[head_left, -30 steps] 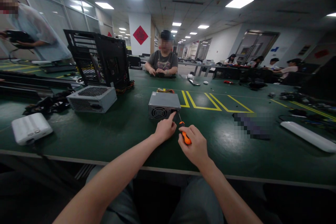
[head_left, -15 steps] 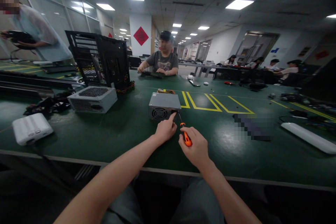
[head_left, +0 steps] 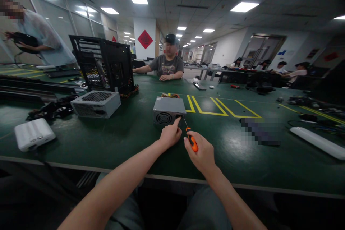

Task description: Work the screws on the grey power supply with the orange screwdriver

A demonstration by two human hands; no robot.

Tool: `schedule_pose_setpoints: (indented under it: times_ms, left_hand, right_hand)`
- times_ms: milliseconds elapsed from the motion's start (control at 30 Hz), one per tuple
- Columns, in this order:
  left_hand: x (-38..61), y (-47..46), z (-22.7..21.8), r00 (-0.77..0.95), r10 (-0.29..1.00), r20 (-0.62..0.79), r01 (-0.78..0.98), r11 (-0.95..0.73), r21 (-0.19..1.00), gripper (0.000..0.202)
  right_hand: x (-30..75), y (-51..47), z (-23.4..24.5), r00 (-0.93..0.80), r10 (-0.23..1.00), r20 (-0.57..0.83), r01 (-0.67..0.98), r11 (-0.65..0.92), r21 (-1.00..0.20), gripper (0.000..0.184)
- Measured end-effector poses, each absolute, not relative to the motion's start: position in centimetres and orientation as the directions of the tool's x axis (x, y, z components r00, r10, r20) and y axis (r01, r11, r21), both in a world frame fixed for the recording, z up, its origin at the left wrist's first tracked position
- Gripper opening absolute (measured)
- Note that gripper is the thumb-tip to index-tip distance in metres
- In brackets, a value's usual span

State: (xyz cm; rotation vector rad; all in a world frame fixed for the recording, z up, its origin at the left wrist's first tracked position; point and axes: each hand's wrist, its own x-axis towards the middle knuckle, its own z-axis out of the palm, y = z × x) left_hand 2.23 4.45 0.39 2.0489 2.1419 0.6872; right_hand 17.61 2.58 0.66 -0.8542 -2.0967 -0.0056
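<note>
A grey computer power supply (head_left: 169, 106) lies on the green table, its fan side facing me and coloured wires at its back. The index finger of my left hand (head_left: 170, 134) stretches to the right part of that side, by the dark socket, and appears to touch it. The other fingers curl loosely, with nothing visible in them. In my right hand (head_left: 201, 149) is an orange-and-black screwdriver (head_left: 193, 144), gripped by its handle. Its thin shaft points up and away toward the power supply's right corner; whether the tip touches a screw I cannot tell.
Left of me stand a second power supply (head_left: 96, 104), an open black computer case (head_left: 107, 64) and a white power bank (head_left: 34, 134). A white bar-shaped object (head_left: 316, 142) lies at right. Across the table sits a person (head_left: 168, 63); another person (head_left: 45, 37) leans over at far left.
The view has shifted slightly. My hands and the screwdriver keep nearly the same pose. The person opposite has moved one arm out toward the black case, away from a dark object on the table.
</note>
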Motion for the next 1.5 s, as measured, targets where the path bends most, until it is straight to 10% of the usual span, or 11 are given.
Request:
schedule_pose_setpoints:
  times_ms: [1500]
  left_hand:
    - [2.17, 4.80, 0.04, -0.093, 0.966, 0.240, 0.903, -0.020, 0.430, 0.055]
  right_hand:
    - [17.54, 2.61, 0.67, -0.424, 0.565, 0.707, 0.586, 0.767, -0.262, 0.025]
